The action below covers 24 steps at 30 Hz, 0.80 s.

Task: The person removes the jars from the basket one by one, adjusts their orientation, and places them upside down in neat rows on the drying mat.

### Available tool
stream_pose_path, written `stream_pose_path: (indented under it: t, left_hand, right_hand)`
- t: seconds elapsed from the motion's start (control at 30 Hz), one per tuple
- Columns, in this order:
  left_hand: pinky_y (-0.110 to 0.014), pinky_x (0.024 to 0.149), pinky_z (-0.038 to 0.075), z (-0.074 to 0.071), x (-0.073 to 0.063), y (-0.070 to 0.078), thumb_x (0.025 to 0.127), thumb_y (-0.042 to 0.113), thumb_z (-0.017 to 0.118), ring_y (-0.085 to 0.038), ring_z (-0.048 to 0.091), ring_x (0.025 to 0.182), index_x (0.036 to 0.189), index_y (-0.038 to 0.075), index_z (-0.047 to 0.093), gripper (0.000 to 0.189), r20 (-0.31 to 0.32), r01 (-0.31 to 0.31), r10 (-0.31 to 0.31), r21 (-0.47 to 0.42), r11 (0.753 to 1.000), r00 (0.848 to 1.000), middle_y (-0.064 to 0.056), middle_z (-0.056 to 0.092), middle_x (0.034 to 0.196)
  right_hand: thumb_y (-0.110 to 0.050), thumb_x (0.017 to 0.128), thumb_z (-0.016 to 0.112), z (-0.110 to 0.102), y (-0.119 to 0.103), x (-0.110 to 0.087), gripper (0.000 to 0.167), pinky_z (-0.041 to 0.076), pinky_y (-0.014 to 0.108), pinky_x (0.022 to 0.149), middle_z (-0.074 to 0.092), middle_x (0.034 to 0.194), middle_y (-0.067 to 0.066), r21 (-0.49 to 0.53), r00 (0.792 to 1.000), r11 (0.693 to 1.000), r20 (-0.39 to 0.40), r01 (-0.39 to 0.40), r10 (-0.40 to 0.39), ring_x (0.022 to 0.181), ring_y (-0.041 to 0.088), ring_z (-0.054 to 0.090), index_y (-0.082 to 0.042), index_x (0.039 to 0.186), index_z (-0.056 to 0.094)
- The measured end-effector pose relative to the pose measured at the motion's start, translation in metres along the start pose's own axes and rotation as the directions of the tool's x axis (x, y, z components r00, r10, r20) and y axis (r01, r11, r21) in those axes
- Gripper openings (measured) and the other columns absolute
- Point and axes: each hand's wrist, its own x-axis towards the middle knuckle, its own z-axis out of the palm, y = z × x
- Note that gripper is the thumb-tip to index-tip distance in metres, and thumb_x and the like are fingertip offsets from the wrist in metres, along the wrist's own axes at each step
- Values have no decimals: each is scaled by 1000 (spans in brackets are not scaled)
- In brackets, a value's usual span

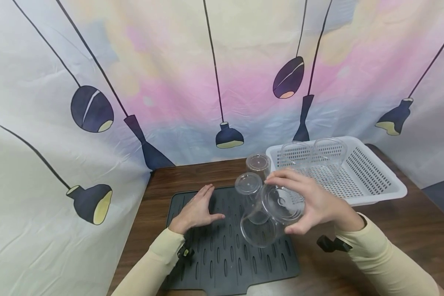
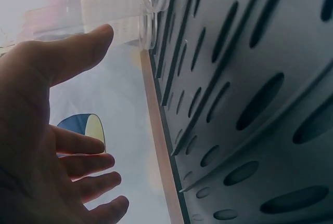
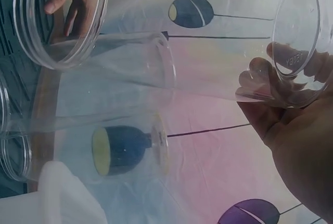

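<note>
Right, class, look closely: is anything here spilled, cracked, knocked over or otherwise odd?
Nothing stands out. The right hand holds a clear cup upside down, and two other cups stand rim-down close by, neither toppled. No spill shows on the dark mat. Hairline cracks would be hard to see in such clear material.

The right hand (image 3: 294, 133) is gripping a clear cup (image 3: 208, 60) by its lettered base, and the left hand (image 3: 83, 0) is showing through the rim. A second cup (image 3: 114, 78) and a third cup (image 3: 78, 151), both clear, are standing mouth-down on the dark mat (image 3: 23, 89), near its edge beside the brown tabletop (image 3: 45, 96). A lamp-printed backdrop (image 3: 213, 167) is hanging behind.
</note>
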Motion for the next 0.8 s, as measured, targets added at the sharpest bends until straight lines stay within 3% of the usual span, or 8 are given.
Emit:
stream_pose_path:
  t: [0.3, 0.8]
  left_hand:
    - [-51, 111, 35, 5, 0, -4, 77, 56, 76, -32, 26, 147, 151, 2, 33, 101, 19, -5, 5, 19, 1000, 1000, -15, 26, 159]
    - [-51, 111, 36, 9, 0, -6, 77, 57, 76, -32, 28, 146, 150, 1, 35, 101, 24, -10, 9, 34, 999, 1000, -15, 27, 159]
  right_hand:
    - [-57, 63, 84, 10, -3, -2, 94, 51, 33, 89, 55, 127, 12, -15, 998, 1000, 64, -3, 4, 113, 21, 50, 1, 130, 56]
    - [-54, 61, 85, 22, -5, -6, 94, 51, 30, 85, 53, 129, 6, -62, 992, 998, 123, -11, 18, 111, 15, 48, -5, 134, 54]
